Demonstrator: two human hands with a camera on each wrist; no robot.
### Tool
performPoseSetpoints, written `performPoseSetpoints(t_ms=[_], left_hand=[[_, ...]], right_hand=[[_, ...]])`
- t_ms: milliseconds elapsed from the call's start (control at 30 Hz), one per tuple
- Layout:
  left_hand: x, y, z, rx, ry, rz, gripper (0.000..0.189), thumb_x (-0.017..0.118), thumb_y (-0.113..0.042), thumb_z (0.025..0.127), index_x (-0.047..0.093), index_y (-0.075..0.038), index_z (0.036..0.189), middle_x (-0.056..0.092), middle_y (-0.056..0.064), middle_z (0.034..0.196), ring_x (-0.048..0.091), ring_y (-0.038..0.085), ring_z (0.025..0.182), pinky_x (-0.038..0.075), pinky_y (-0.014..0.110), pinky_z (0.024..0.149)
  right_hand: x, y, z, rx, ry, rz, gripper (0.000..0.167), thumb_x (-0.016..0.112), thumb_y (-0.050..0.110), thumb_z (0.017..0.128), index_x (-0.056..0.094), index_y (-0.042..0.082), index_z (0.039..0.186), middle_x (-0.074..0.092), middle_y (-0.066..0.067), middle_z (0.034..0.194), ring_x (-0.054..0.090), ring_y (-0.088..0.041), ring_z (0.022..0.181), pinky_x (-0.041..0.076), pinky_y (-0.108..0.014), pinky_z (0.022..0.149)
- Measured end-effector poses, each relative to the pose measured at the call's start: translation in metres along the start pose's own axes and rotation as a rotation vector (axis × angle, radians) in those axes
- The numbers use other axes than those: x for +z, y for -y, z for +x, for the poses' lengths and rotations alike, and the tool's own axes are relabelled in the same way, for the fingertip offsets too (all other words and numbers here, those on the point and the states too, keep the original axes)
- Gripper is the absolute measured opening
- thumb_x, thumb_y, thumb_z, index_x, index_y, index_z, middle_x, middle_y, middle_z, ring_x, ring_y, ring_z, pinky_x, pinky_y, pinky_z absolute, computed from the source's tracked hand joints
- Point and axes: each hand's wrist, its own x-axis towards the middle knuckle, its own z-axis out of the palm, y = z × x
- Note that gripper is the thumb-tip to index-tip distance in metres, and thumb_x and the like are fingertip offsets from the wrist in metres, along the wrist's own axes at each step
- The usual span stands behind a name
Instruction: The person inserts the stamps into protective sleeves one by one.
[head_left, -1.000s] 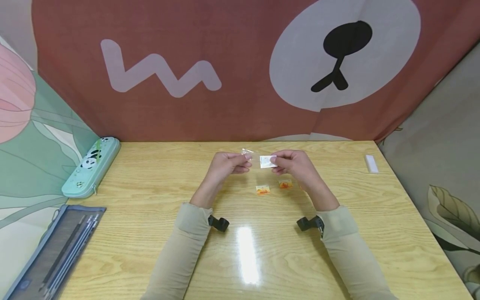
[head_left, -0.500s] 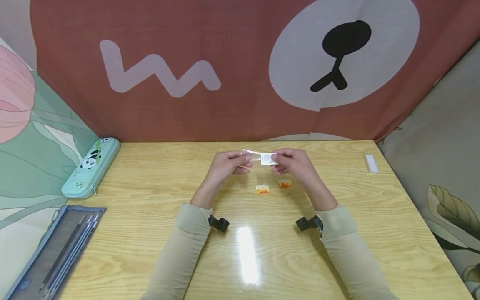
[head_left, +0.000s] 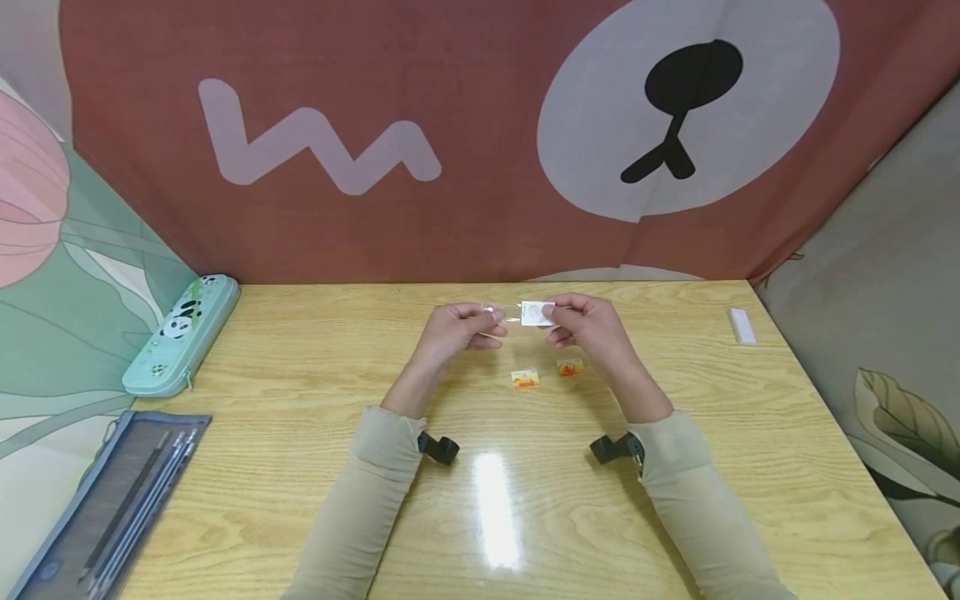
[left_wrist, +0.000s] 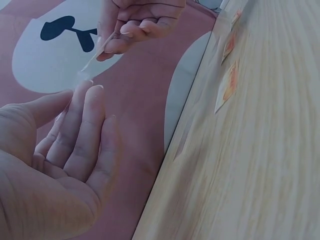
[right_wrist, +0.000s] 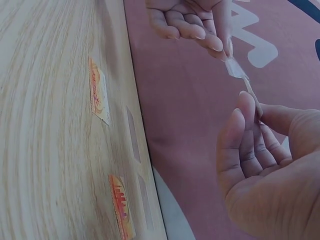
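Observation:
Above the far part of the table, my right hand (head_left: 588,327) pinches a small white card (head_left: 534,313) between thumb and fingers, its printed face too small to read. My left hand (head_left: 459,331) pinches a clear plastic film (head_left: 513,314) between thumb and fingertips. In the right wrist view, the film (right_wrist: 235,68) reaches from the left fingertips to the card's edge (right_wrist: 251,92); whether they are joined I cannot tell. Below the hands, an orange-and-white printed slip (head_left: 525,380) lies flat near a second orange slip (head_left: 571,368). The left wrist view also catches a third slip (left_wrist: 237,16).
A mint panda pencil case (head_left: 180,337) lies at the table's left edge. Nearer is a blue mesh pouch (head_left: 142,500) with several pencils inside. A white eraser-like block (head_left: 742,327) lies far right. A brown printed cloth (head_left: 480,225) hangs behind the table (head_left: 300,350).
My right hand has risen slightly with the white card, tilting it. The clear film looked stretched tight towards the card half a second ago and now looks less so. My left hand has barely moved.

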Motion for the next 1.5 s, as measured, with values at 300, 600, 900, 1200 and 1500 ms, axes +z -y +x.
performPoseSetpoints(t_ms=[300,600,900,1200,1500], left_hand=[[-0.0017,0.0007,0.0008,-0.048,-0.024,-0.067,0.033,0.068,-0.018,0.098,0.068,0.003,0.123,0.077,0.001,0.079,0.075,0.012,0.067,0.064,0.03,0.077],[-0.0026,-0.0001,0.0007,-0.043,-0.04,-0.133,0.03,0.067,-0.013,0.098,0.069,0.006,0.121,0.077,0.002,0.077,0.075,0.012,0.067,0.064,0.027,0.072],[-0.0035,-0.0007,0.0005,-0.033,-0.046,-0.142,0.029,0.068,-0.012,0.097,0.07,0.006,0.119,0.077,0.0,0.076,0.076,0.013,0.074,0.064,0.026,0.074],[-0.0037,-0.0018,0.0012,-0.037,-0.047,-0.179,0.032,0.069,-0.014,0.097,0.068,0.009,0.119,0.076,-0.001,0.072,0.075,0.01,0.067,0.063,0.025,0.069],[-0.0026,-0.001,0.0004,-0.019,-0.035,-0.165,0.033,0.068,-0.012,0.096,0.067,0.011,0.12,0.076,-0.002,0.071,0.074,0.008,0.067,0.063,0.024,0.068]], right_hand=[[0.0018,0.001,-0.0014,-0.045,-0.008,0.072,0.017,0.062,0.011,0.099,0.059,0.001,0.113,0.074,0.007,0.074,0.067,-0.007,0.06,0.062,-0.027,0.065],[0.0053,0.0041,-0.0033,-0.073,0.006,0.077,0.017,0.064,0.01,0.099,0.06,0.0,0.111,0.073,0.006,0.07,0.068,-0.01,0.06,0.061,-0.025,0.063],[0.0068,0.0035,-0.0026,-0.072,0.017,0.048,0.019,0.065,0.01,0.098,0.059,-0.002,0.112,0.073,0.007,0.073,0.068,-0.01,0.062,0.063,-0.03,0.067],[0.0069,0.0038,-0.0025,-0.091,-0.005,0.044,0.018,0.064,0.01,0.098,0.059,-0.001,0.111,0.072,0.007,0.072,0.068,-0.01,0.062,0.063,-0.03,0.067],[0.0085,0.0048,-0.004,-0.08,0.04,0.023,0.023,0.063,0.007,0.098,0.059,-0.008,0.115,0.073,0.004,0.076,0.067,-0.01,0.063,0.062,-0.028,0.067]])
